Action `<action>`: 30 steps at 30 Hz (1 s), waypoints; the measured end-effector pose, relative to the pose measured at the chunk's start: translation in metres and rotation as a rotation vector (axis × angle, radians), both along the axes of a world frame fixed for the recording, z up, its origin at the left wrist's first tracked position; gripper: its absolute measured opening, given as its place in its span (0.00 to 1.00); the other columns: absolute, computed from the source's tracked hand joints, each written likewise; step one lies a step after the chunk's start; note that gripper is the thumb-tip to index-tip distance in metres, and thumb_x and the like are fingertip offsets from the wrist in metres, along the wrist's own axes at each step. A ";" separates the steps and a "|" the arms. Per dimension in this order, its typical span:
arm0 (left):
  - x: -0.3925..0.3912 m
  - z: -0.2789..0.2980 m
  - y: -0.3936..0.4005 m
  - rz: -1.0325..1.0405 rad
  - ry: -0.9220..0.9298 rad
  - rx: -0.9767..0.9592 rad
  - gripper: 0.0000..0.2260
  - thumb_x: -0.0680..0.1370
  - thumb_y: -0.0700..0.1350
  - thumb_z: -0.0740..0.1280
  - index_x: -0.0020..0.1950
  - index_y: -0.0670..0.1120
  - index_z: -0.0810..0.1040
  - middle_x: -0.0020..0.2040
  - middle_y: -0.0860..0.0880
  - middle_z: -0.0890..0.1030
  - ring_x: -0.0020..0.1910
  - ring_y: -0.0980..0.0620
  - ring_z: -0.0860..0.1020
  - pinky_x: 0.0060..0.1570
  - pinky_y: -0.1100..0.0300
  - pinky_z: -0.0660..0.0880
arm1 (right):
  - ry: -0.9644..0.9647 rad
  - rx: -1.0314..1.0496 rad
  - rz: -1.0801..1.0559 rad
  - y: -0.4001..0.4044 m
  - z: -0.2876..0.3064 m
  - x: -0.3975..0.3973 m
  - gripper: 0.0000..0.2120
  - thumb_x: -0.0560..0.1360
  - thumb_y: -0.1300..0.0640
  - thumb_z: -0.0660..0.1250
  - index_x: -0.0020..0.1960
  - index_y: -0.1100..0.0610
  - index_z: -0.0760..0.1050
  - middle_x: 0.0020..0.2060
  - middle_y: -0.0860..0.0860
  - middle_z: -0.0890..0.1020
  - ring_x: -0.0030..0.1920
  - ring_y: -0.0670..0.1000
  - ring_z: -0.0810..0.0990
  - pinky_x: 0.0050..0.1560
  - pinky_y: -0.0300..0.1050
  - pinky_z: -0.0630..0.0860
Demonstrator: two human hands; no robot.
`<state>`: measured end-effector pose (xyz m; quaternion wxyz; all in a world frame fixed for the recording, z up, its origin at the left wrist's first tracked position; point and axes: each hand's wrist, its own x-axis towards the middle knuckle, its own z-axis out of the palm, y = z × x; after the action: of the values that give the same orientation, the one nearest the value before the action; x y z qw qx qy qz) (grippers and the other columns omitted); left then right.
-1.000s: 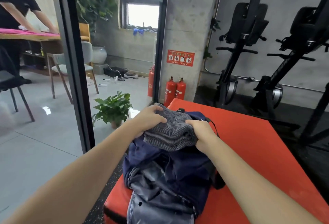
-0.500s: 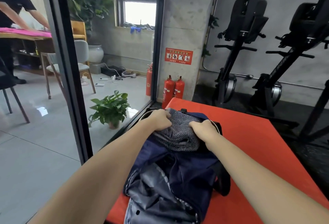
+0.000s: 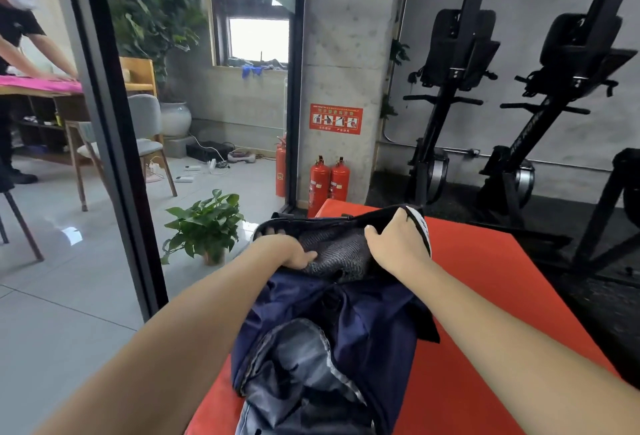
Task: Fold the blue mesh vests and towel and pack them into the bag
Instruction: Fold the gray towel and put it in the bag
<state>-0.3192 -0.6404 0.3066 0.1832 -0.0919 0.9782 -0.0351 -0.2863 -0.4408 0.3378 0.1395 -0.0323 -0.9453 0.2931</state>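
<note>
While both forearms reach in from the bottom of the frame, the left hand point(image 3: 289, 252) lies on a grey knit towel point(image 3: 337, 254) at frame centre, fingers curled vs. its left side, pressing it into the mouth of a navy bag point(image 3: 349, 317). Right hand point(image 3: 398, 244) grips the bag's far rim, w/ black-and-white trim, lifting it over the towel. Bag lies on a red mat point(image 3: 485, 296), lower centre; bluish-grey fabric, poss. the vests, bunches at its near end. Two red fire extinguishers point(image 3: 327, 180) stand mid-frame by a concrete pillar, a potted plant point(image 3: 206, 223) to their left.
</note>
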 end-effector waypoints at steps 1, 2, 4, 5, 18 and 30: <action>0.003 0.005 0.001 0.020 0.007 -0.012 0.42 0.78 0.71 0.46 0.81 0.42 0.51 0.81 0.39 0.47 0.79 0.35 0.46 0.76 0.39 0.48 | 0.013 0.004 -0.007 0.003 0.004 0.001 0.28 0.80 0.48 0.63 0.72 0.66 0.62 0.69 0.61 0.71 0.68 0.60 0.71 0.64 0.49 0.69; 0.005 0.009 0.003 0.012 0.056 0.028 0.41 0.79 0.70 0.48 0.81 0.41 0.52 0.81 0.39 0.49 0.79 0.35 0.49 0.76 0.40 0.51 | 0.023 0.007 -0.016 0.006 0.009 0.001 0.28 0.80 0.48 0.63 0.71 0.66 0.63 0.68 0.61 0.72 0.68 0.60 0.71 0.63 0.49 0.69; 0.014 0.026 0.010 -0.042 0.196 0.104 0.36 0.81 0.65 0.52 0.80 0.40 0.57 0.78 0.39 0.60 0.76 0.38 0.61 0.74 0.44 0.60 | 0.046 0.021 -0.034 0.016 0.017 0.002 0.26 0.78 0.48 0.64 0.67 0.66 0.66 0.66 0.61 0.74 0.65 0.61 0.73 0.62 0.50 0.71; 0.018 0.033 0.014 -0.069 0.247 0.100 0.33 0.82 0.62 0.54 0.78 0.40 0.59 0.76 0.39 0.65 0.74 0.39 0.65 0.73 0.47 0.64 | 0.058 0.029 -0.038 0.022 0.021 0.002 0.25 0.78 0.49 0.64 0.66 0.66 0.67 0.64 0.61 0.75 0.64 0.61 0.74 0.61 0.50 0.71; 0.060 0.112 0.165 -0.297 0.076 -0.092 0.35 0.81 0.66 0.54 0.77 0.41 0.64 0.78 0.40 0.62 0.75 0.39 0.63 0.73 0.47 0.61 | 0.309 0.178 0.010 0.178 0.088 0.001 0.18 0.76 0.54 0.64 0.60 0.64 0.73 0.55 0.61 0.80 0.58 0.63 0.77 0.57 0.52 0.74; 0.095 0.011 0.296 -0.110 0.308 0.318 0.50 0.75 0.74 0.54 0.79 0.35 0.47 0.76 0.36 0.61 0.74 0.36 0.63 0.71 0.45 0.61 | -0.050 0.243 0.240 0.304 -0.014 0.027 0.25 0.75 0.44 0.67 0.68 0.55 0.74 0.65 0.52 0.78 0.66 0.55 0.75 0.66 0.49 0.70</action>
<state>-0.2237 -0.3449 0.3174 0.0419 -0.0125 0.9913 0.1241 -0.2596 -0.1369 0.3237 0.0827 0.0907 -0.9740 0.1903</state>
